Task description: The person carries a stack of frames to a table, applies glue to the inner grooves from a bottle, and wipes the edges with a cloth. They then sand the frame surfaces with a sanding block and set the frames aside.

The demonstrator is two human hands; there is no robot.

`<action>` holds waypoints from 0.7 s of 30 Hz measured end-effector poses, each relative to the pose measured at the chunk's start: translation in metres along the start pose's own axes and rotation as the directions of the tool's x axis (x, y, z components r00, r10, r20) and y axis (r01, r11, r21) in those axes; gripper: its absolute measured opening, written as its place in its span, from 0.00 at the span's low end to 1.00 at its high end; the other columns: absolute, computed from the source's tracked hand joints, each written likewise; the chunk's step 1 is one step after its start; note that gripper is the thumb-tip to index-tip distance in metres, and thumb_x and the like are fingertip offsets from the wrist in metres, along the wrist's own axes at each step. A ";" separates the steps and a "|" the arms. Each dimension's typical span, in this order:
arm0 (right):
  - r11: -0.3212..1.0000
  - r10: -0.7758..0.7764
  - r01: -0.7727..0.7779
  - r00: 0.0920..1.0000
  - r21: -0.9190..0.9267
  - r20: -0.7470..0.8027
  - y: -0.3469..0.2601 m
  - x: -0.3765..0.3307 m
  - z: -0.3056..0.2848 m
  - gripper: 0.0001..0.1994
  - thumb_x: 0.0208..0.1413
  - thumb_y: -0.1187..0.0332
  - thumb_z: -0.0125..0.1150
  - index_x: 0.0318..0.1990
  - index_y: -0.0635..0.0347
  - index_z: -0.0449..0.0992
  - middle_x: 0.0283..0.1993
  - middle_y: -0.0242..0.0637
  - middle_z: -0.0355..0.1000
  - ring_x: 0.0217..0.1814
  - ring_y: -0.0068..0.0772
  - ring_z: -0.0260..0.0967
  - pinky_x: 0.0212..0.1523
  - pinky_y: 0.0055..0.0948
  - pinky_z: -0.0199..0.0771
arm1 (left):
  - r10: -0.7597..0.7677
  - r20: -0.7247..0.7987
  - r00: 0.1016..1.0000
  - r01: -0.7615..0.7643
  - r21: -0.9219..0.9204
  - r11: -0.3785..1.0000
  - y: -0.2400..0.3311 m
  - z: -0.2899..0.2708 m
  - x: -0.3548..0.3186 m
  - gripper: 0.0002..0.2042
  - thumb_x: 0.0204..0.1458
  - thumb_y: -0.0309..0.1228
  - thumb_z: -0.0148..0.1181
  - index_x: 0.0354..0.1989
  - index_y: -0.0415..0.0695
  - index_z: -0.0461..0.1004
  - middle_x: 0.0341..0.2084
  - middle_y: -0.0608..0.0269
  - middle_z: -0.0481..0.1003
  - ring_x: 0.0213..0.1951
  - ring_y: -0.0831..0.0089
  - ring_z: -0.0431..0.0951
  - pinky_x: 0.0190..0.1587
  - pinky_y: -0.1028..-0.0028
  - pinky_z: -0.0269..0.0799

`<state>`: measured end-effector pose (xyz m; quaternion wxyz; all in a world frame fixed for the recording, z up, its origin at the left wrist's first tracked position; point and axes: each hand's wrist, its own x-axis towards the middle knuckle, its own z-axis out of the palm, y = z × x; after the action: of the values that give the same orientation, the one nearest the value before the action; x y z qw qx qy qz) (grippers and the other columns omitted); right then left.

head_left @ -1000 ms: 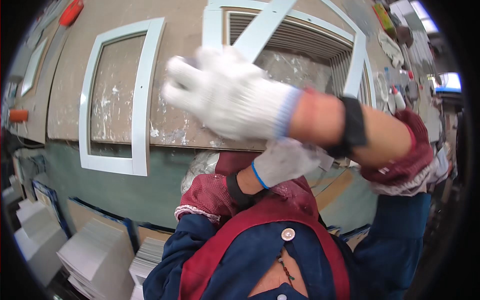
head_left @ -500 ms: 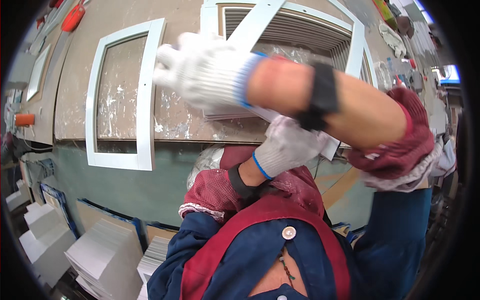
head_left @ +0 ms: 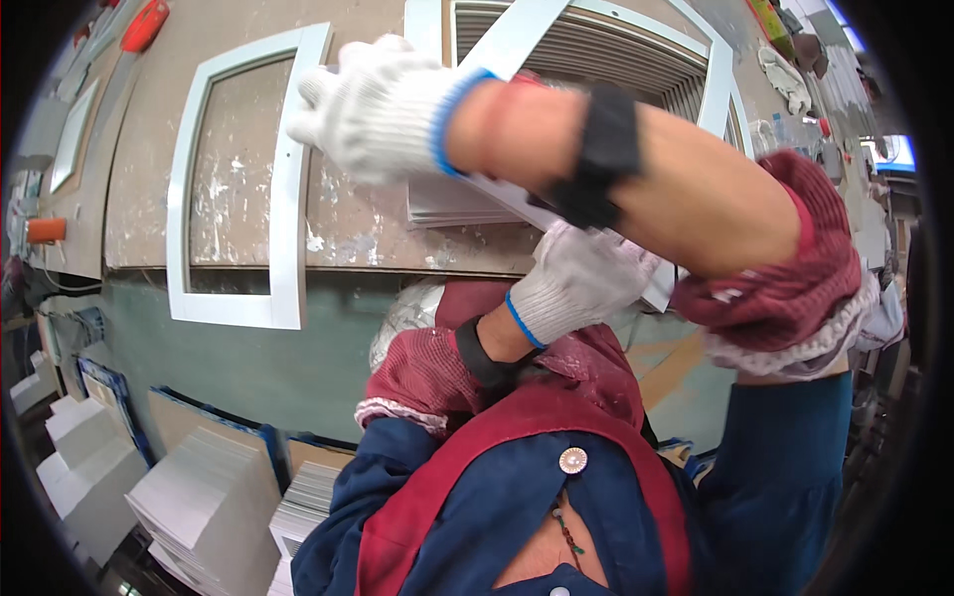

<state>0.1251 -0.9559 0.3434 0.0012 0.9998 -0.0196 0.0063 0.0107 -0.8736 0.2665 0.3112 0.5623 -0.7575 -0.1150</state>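
Observation:
My left hand [head_left: 586,283], in a white knit glove with a blue cuff, is closed around the lower part of a pale white frame [head_left: 660,294]. Much of that frame is hidden behind my right forearm. Crossing above, my right hand [head_left: 373,109] is held out to the left in a matching glove. Its fingers are bent and apart, and no object shows in them. Beside its fingertips lies another white rectangular frame [head_left: 286,219], its lower end sticking out past the table edge. Under my right arm a stack of similar frames [head_left: 462,204] is partly covered.
The paint-spotted brown table [head_left: 368,233] spans the far side. An orange-red tool [head_left: 146,27] lies at its far left, with an orange cup-like object [head_left: 46,230] lower down. Stacks of white panels [head_left: 204,492] stand on the floor at lower left. A crumpled glove [head_left: 785,79] rests at far right.
My right hand has moved left and slightly away from me, closer over the left frame's side. My left hand stays at the held frame. The whole view has shifted slightly.

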 end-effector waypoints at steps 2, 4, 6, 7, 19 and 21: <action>0.997 -0.013 0.017 0.998 0.070 -0.061 0.010 0.014 -0.002 0.18 0.47 0.70 0.62 0.49 0.54 0.74 0.48 0.44 0.71 0.51 0.44 0.74 0.42 0.51 0.78 | 0.128 -0.360 0.924 -0.132 0.013 0.991 -0.001 -0.007 -0.001 0.13 0.48 0.35 0.56 0.37 0.40 0.79 0.34 0.60 0.80 0.40 0.63 0.80 0.41 0.62 0.75; 0.964 -0.243 0.261 0.939 0.047 -0.244 0.015 -0.029 -0.009 0.16 0.49 0.66 0.60 0.47 0.52 0.72 0.47 0.38 0.67 0.35 0.41 0.70 0.36 0.41 0.73 | 0.150 -0.242 0.959 -0.142 0.050 0.989 -0.002 -0.008 -0.003 0.16 0.46 0.36 0.57 0.40 0.41 0.79 0.38 0.60 0.80 0.43 0.66 0.79 0.45 0.63 0.74; 0.970 -0.240 0.242 0.964 0.007 -0.117 0.007 -0.084 -0.025 0.16 0.47 0.66 0.60 0.46 0.52 0.71 0.46 0.37 0.66 0.37 0.38 0.68 0.35 0.40 0.71 | 0.011 -0.022 1.000 -0.012 -0.047 0.999 0.005 0.001 -0.005 0.18 0.49 0.36 0.56 0.48 0.41 0.77 0.44 0.57 0.78 0.47 0.63 0.78 0.52 0.61 0.72; 0.966 -0.255 0.257 0.960 -0.004 -0.117 0.008 -0.085 -0.025 0.16 0.47 0.66 0.60 0.46 0.52 0.71 0.46 0.37 0.66 0.37 0.38 0.68 0.35 0.40 0.71 | -0.021 -0.227 0.974 -0.030 -0.220 0.975 0.006 0.021 -0.006 0.20 0.52 0.36 0.55 0.53 0.42 0.73 0.50 0.55 0.75 0.53 0.58 0.74 0.58 0.60 0.67; 0.968 -0.218 0.231 0.966 0.093 -0.138 0.016 -0.065 -0.029 0.18 0.45 0.66 0.63 0.47 0.51 0.72 0.48 0.41 0.68 0.39 0.42 0.70 0.34 0.42 0.73 | -0.014 -0.353 0.936 -0.035 -0.132 0.991 -0.002 0.018 -0.004 0.17 0.50 0.37 0.56 0.46 0.41 0.77 0.43 0.50 0.77 0.50 0.58 0.75 0.57 0.60 0.69; 0.974 -0.210 0.218 0.971 0.062 -0.116 0.013 -0.088 -0.034 0.17 0.45 0.66 0.62 0.45 0.51 0.72 0.48 0.40 0.67 0.38 0.41 0.69 0.34 0.41 0.72 | -0.113 -0.504 0.857 -0.078 -0.342 0.936 0.009 0.053 0.013 0.12 0.50 0.36 0.57 0.40 0.46 0.79 0.38 0.53 0.78 0.45 0.65 0.77 0.49 0.63 0.73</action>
<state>0.0365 -0.9659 0.3759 -0.0341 0.9936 0.0888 0.0614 -0.0305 -0.8916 0.2340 0.5965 0.5148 -0.6082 -0.0962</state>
